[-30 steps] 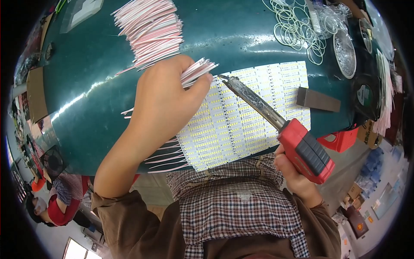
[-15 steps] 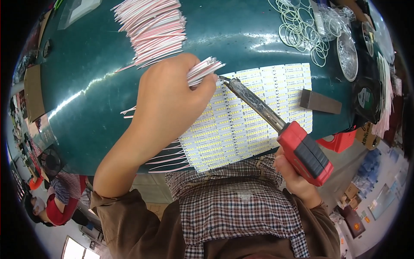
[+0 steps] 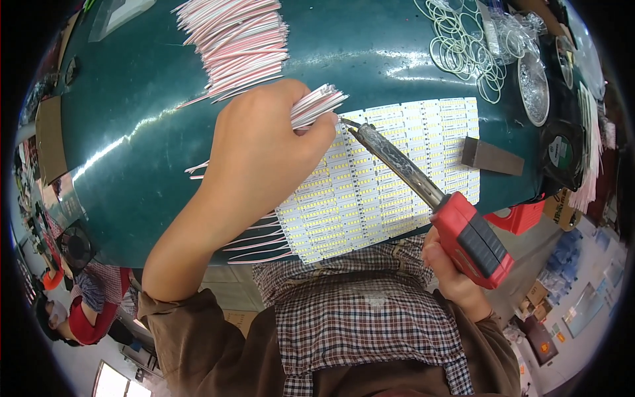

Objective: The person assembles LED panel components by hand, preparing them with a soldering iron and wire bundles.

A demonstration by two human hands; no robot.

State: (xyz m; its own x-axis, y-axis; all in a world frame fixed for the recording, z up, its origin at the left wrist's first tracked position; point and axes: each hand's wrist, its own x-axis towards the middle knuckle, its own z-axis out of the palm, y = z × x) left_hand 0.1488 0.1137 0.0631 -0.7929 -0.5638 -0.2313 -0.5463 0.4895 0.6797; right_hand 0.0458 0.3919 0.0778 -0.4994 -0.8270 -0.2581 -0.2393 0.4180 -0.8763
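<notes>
My left hand (image 3: 264,142) is closed on a bundle of thin white and red wires (image 3: 319,106), whose ends stick out past the thumb and fingers. It rests over the upper left corner of a white sheet of LED strip boards (image 3: 377,178) dotted with yellow LEDs. My right hand (image 3: 453,274) grips a red and black soldering gun (image 3: 471,238). The gun's metal barrel slants up and left across the sheet, and its thin tip is close to my left thumb at the sheet's top edge. Several wires (image 3: 261,241) stick out from the sheet's left edge.
A large pile of white and red wires (image 3: 238,46) lies at the far side of the green table (image 3: 139,106). A dark grey block (image 3: 493,157) stands on the sheet's right edge. Farther right are coiled pale cord (image 3: 463,46), a round dish (image 3: 533,89) and a black fan (image 3: 562,152). Another person (image 3: 79,311) is at far left.
The soldering gun has shifted slightly right and toward me, its tip drawing back a little. My left hand with the wires has moved only slightly.
</notes>
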